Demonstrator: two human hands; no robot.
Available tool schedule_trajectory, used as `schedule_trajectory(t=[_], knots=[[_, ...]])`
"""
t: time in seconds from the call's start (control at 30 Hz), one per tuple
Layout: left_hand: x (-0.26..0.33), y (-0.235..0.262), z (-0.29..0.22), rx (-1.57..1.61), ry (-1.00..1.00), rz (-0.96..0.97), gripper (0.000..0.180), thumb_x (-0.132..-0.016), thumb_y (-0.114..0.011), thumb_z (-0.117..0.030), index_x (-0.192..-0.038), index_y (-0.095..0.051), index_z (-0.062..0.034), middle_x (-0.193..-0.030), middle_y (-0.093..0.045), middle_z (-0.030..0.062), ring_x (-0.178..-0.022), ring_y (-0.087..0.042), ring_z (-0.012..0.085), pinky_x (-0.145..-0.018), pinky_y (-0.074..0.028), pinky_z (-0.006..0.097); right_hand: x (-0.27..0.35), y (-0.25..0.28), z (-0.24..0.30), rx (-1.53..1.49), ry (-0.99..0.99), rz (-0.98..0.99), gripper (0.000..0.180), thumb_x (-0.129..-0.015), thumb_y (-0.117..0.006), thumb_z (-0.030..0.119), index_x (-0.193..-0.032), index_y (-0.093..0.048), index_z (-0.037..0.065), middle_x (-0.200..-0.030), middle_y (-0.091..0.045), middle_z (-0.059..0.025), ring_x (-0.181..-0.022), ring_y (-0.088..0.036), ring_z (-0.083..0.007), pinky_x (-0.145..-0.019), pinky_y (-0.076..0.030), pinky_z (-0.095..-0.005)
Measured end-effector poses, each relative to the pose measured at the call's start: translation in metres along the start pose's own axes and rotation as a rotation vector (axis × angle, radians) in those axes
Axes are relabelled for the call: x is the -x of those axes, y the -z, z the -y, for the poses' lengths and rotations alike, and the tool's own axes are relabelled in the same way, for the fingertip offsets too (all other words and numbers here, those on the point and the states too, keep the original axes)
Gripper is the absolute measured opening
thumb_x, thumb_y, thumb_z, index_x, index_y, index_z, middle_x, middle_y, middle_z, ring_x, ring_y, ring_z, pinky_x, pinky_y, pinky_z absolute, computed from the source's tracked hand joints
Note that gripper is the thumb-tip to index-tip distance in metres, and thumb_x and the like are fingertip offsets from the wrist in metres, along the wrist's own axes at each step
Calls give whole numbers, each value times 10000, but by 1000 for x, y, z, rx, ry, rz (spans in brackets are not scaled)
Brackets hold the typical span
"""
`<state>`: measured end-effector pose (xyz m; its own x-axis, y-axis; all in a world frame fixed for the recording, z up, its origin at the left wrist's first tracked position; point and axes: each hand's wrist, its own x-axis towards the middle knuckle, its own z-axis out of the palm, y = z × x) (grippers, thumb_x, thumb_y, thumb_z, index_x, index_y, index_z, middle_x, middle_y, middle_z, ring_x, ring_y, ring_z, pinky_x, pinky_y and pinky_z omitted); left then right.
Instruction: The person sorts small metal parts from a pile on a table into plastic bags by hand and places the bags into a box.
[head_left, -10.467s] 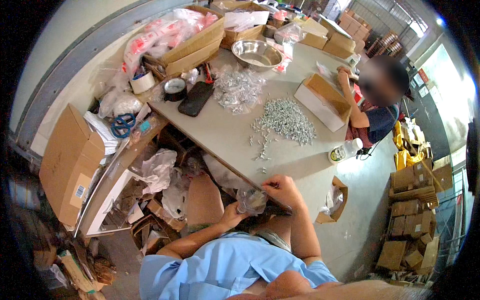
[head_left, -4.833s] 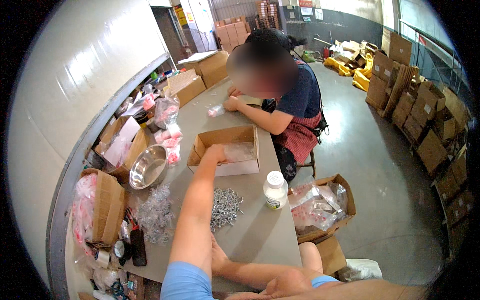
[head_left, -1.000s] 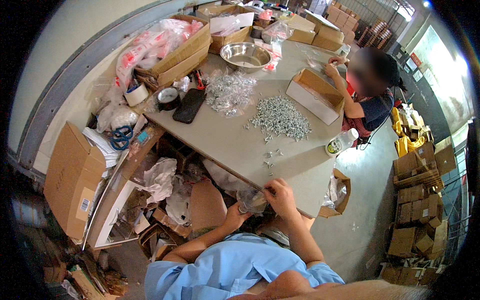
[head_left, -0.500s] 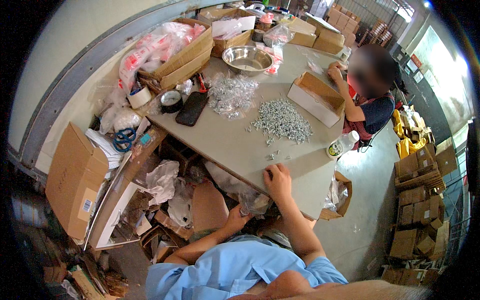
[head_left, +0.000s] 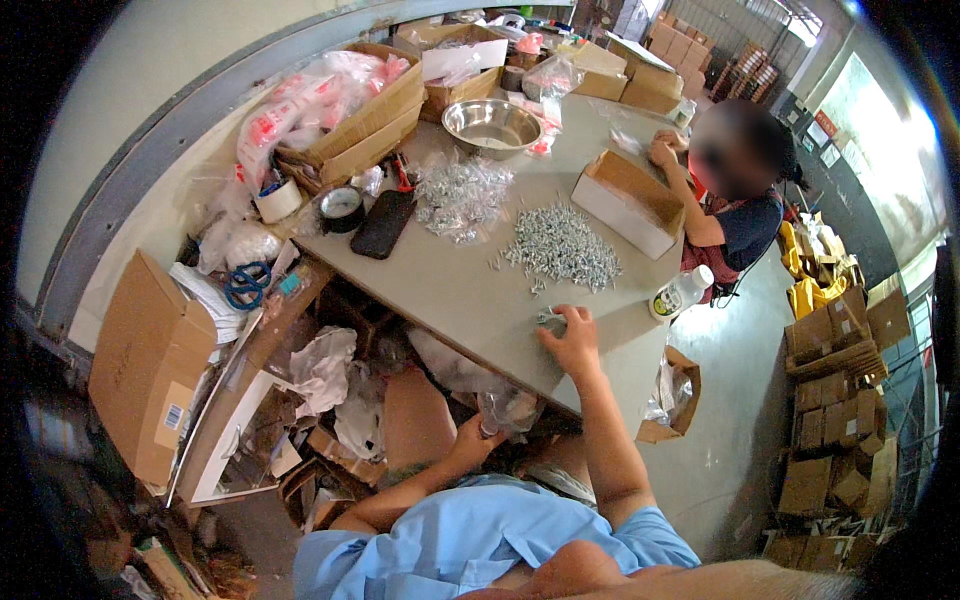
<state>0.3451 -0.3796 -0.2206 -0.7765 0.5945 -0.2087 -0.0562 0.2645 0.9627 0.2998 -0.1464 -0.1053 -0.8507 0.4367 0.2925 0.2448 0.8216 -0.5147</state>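
Grey tabletop [head_left: 440, 290] carries a screw pile [head_left: 560, 245]; just on its near side the right hand [head_left: 572, 340] closes on a few screws. Below the table's near edge, the left hand [head_left: 478, 440] pinches a clear bag [head_left: 510, 408], which probably wants its mouth held wide open under that edge.

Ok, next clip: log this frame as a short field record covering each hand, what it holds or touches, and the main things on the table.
left hand: below the table edge, gripping a clear plastic bag
right hand: on the grey tabletop, closed over a few small silver screws
screw pile: loose, mid-table, beyond the right hand
bagged screws: clear packets left of the pile
steel bowl: far side, looks empty
open cardboard box: right of the pile
white plastic bottle: lying at the table's right edge
other person: seated at the far right
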Motion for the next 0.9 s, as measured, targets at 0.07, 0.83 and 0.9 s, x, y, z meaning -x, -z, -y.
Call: schedule_trajectory(t=[0.07,0.83,0.9], knots=[[-1,-2,8,7,-46,-15,449,-796,-692,-266,-1122,-544,7,-1050,-635,158,-978,-598,249,-846,-451,343,-5,-13,3,-3,36,-20,296,-715,-692,211,-975,-623,86,-964,-575,-166,-907,-557,-343,-781,-463,-408],[2,3,1,78,-9,28,418,-796,-692,-255,-1104,-556,-8,-1042,-633,141,-968,-593,237,-848,-454,338,-47,-31,4,-94,62,15,351,-729,-667,157,-1064,-576,99,-976,-576,-155,-926,-561,-327,-802,-457,-413],[1,3,0,54,-3,19,412,-791,-694,-247,-1104,-560,-15,-1043,-635,140,-970,-595,238,-854,-455,340,-51,-36,8,-99,68,4,293,-732,-665,168,-1005,-595,87,-947,-576,-158,-902,-563,-335,-787,-461,-420]])
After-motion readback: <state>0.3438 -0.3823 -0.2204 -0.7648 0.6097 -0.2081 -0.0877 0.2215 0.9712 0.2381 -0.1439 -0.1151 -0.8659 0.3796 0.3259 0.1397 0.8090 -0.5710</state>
